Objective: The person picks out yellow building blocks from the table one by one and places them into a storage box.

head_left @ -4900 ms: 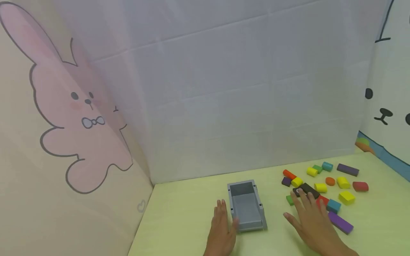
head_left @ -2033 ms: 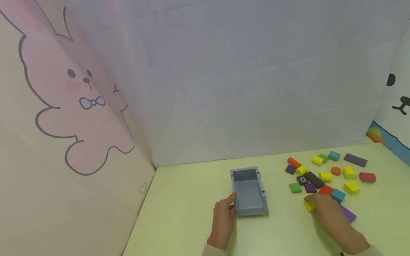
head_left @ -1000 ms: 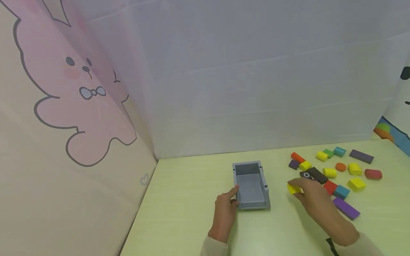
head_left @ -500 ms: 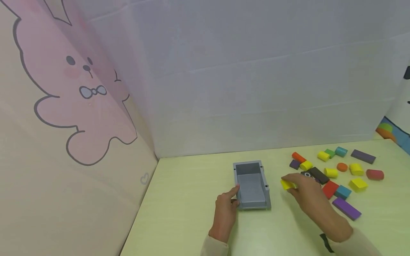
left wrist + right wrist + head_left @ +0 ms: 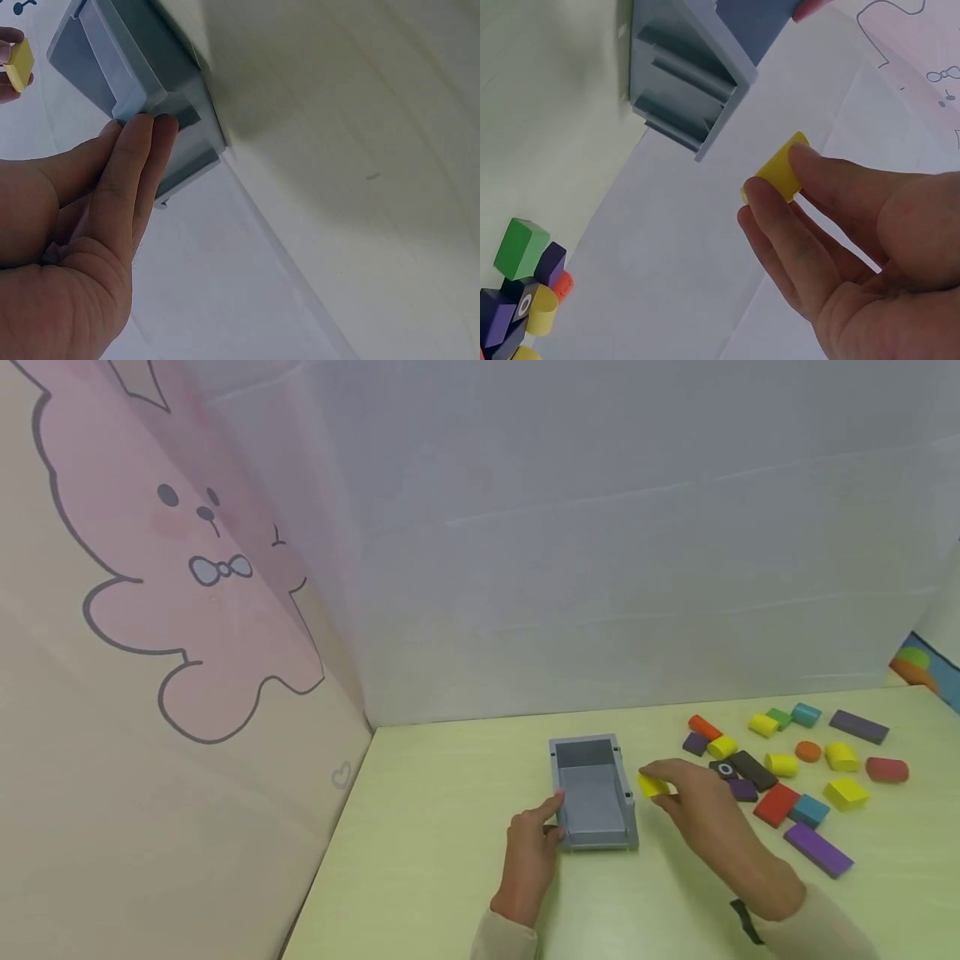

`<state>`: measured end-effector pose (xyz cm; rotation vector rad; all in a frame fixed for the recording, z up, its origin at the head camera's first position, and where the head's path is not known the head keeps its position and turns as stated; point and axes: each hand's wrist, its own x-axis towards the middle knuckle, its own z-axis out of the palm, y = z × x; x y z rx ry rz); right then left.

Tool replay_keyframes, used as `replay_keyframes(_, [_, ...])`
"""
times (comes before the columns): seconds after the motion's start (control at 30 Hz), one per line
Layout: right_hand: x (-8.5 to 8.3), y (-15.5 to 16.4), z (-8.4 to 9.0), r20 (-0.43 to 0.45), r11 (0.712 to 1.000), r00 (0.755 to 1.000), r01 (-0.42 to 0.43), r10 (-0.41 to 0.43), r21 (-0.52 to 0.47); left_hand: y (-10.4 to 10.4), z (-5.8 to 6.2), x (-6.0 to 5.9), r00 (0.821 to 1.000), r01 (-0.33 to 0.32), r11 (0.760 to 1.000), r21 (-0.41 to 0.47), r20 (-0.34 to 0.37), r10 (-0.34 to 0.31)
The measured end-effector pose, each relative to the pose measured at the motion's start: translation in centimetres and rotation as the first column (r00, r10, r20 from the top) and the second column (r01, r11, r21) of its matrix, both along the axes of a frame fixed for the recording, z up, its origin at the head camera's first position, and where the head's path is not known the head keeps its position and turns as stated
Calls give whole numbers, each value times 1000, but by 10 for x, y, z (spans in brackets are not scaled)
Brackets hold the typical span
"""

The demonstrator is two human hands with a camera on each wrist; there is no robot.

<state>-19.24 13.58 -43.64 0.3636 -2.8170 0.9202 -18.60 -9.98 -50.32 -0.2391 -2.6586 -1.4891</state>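
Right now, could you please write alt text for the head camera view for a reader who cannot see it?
A person's right hand pinches a yellow block beside an empty grey tray that the left hand steadies on a pale green table. Coloured blocks lie scattered to the right.

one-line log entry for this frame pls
left hand: steadies gray bin at its left rim | right hand: pinches yellow block, just right of bin | bin: looks empty | loose blocks: on table, right

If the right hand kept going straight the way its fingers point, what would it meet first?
Most likely the grey box: the right hand, pinching a yellow block, points left toward the box's right wall. It seems raised, so it may pass above the rim; depth is unclear.
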Motion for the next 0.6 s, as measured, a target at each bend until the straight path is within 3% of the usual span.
replay_keyframes(0.6, [2,-31,6,-32,995,997,-71,69,-63,1,3,0,999,-17,1000,-23,28,17])
